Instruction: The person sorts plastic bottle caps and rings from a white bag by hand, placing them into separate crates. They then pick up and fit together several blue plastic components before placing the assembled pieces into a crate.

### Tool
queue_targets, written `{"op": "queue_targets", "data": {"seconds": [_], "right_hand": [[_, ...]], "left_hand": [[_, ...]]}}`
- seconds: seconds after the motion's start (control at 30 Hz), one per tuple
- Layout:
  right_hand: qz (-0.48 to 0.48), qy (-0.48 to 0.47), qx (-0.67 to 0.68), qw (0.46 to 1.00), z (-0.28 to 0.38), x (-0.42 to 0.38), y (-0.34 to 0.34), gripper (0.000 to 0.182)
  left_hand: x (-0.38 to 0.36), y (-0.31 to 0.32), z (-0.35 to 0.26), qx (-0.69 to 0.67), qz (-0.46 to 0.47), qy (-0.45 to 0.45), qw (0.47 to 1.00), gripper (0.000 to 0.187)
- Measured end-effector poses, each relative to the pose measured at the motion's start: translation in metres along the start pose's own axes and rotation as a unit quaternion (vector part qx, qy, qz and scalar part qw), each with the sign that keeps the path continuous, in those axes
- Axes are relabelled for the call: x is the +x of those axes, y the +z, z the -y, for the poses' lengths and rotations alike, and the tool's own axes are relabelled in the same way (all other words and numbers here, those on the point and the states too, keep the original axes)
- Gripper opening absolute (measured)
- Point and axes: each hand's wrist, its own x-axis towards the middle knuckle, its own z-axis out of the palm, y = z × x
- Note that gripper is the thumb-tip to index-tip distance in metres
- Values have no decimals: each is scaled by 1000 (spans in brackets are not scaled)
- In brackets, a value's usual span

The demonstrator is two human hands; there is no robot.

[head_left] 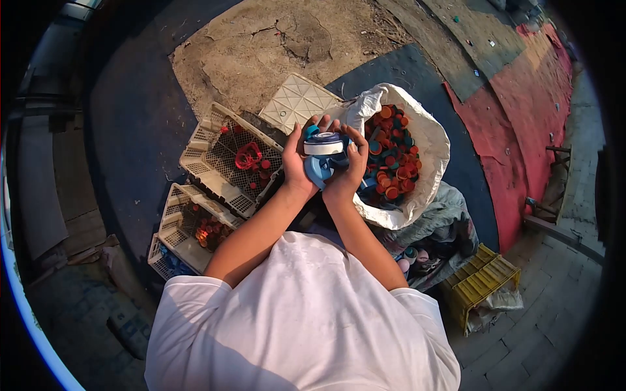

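Observation:
My left hand [296, 164] and my right hand [351, 171] are cupped together in front of me, fingers curled upward. Between them lies a small pile of blue plastic caps [318, 171], with a white and dark blue cap [324, 147] on top. Just right of my hands stands a white woven sack [433, 146], its mouth wide and full of red, orange and dark green caps [394, 156]. To the left, a cream plastic crate [195, 153] holds a few red caps and a red ring-like piece [248, 156].
A second cream crate [168, 212] with orange-red caps sits nearer, beside a crate with blue pieces [171, 262]. A cream lattice panel [297, 98] lies beyond. At right are a grey-green sack [450, 205] and a yellow crate [482, 277].

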Motion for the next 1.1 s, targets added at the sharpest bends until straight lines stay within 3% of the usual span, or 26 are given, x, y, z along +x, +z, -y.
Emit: {"op": "queue_targets", "data": {"seconds": [0.27, 0.63, 0.87, 0.97, 1.1], "right_hand": [[71, 115, -34, 990, -46, -29, 5, 43], [218, 212, -96, 948, -97, -126, 31, 38], [298, 274, -85, 910, -139, -225, 54, 38], [329, 295, -119, 889, -165, -284, 59, 40], [356, 375, -117, 848, -193, -358, 50, 36]], "left_hand": [[-43, -39, -29, 15, -87, 118, 989, 38], [-144, -98, -86, -63, -112, 253, 959, 47], [-243, -141, -134, -59, -61, 345, 935, 46], [-296, -174, -156, -101, -92, 358, 924, 41], [-369, -227, -173, -164, -45, 405, 899, 32]]}}
